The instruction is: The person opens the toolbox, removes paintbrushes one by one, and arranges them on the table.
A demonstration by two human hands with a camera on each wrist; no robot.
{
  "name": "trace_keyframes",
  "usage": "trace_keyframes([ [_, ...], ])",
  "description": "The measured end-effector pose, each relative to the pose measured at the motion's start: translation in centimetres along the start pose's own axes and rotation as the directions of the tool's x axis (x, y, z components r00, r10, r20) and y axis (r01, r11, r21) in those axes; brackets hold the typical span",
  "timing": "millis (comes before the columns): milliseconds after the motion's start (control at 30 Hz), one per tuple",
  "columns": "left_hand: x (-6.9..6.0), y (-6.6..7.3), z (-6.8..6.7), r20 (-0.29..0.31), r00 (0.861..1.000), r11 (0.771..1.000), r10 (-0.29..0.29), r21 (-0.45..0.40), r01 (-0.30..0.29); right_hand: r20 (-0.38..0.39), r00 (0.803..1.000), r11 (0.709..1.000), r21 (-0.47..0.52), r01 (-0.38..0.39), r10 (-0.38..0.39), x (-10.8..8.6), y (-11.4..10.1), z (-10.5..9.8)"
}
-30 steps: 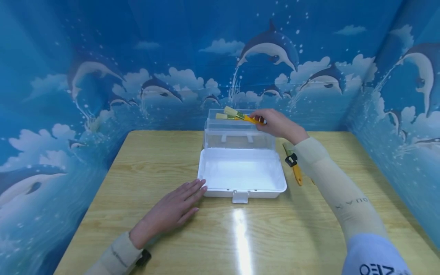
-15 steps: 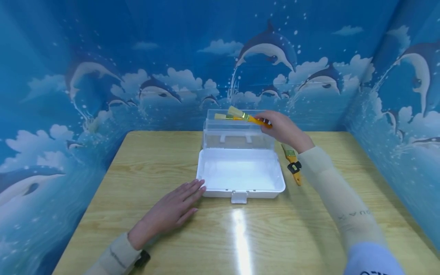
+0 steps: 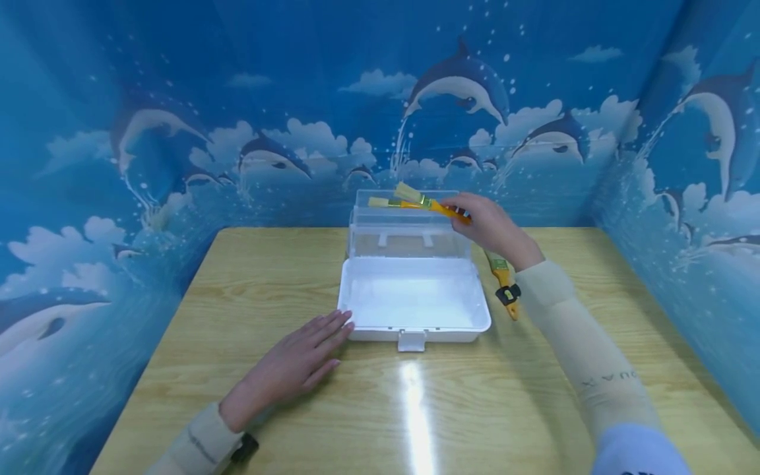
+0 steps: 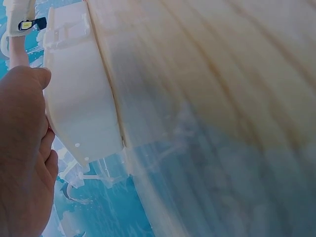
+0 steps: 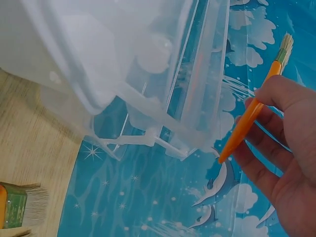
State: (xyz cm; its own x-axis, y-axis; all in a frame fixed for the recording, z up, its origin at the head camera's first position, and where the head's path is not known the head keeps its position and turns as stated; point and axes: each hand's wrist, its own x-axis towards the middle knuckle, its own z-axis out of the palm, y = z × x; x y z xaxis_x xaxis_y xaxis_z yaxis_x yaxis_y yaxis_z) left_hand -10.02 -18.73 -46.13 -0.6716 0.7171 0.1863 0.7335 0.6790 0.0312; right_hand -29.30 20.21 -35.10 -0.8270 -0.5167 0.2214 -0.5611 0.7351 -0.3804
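Note:
A white box (image 3: 415, 293) stands on the table with its transparent lid (image 3: 410, 243) swung up at the back. My right hand (image 3: 489, 227) pinches an orange-handled brush (image 3: 439, 207) above the lid; in the right wrist view the hand (image 5: 291, 143) grips the orange handle (image 5: 244, 123) between thumb and fingers. Another brush with pale bristles (image 3: 379, 202) lies at the lid's top, partly behind the first. My left hand (image 3: 285, 369) has its fingers straight, fingertips at the box's front left corner; the left wrist view shows the hand (image 4: 24, 148) beside the box wall (image 4: 81, 89).
Right of the box, a brush (image 3: 503, 280) lies on the wooden table (image 3: 249, 284), partly hidden by the right wrist, which wears a black strap. Bristles (image 5: 35, 203) show on the table in the right wrist view. A blue dolphin-printed curtain (image 3: 285, 86) surrounds the table.
My right hand has shifted slightly right and down with the orange-handled brush. The left hand keeps its place at the box corner. The whole view has drifted slightly.

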Motion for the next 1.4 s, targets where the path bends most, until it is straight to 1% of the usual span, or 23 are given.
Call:
trace_keyframes([
  [267, 0.0, 0.0, -0.1, 0.003, 1.000, 1.000, -0.007, -0.012, 0.007, -0.001, 1.000, 1.000, 0.011, -0.024, 0.024, -0.6, 0.3, 0.2],
  [467, 0.1, 0.1, -0.2, 0.036, 0.999, 0.999, -0.015, -0.030, 0.016, 0.006, 0.998, 0.998, 0.009, -0.056, 0.056, -1.2, 1.0, 0.7],
  [700, 0.1, 0.0, -0.2, 0.010, 1.000, 1.000, -0.002, -0.017, 0.002, -0.028, 0.998, 0.998, 0.043, -0.046, 0.048, -2.2, 2.0, 1.1],
  [900, 0.1, 0.0, -0.1, 0.027, 1.000, 1.000, -0.012, -0.023, 0.012, -0.079, 0.996, 0.998, 0.058, -0.024, 0.029, -3.1, 2.5, 1.2],
  [1167, 0.0, 0.0, -0.1, 0.035, 0.999, 0.999, -0.020, -0.027, 0.021, -0.114, 0.992, 0.998, 0.056, -0.041, 0.048, -4.2, 3.1, 1.3],
  [1400, 0.0, 0.0, -0.1, 0.013, 1.000, 1.000, -0.010, -0.018, 0.010, -0.127, 0.989, 0.996, 0.047, -0.072, 0.078, -5.3, 3.9, 1.6],
])
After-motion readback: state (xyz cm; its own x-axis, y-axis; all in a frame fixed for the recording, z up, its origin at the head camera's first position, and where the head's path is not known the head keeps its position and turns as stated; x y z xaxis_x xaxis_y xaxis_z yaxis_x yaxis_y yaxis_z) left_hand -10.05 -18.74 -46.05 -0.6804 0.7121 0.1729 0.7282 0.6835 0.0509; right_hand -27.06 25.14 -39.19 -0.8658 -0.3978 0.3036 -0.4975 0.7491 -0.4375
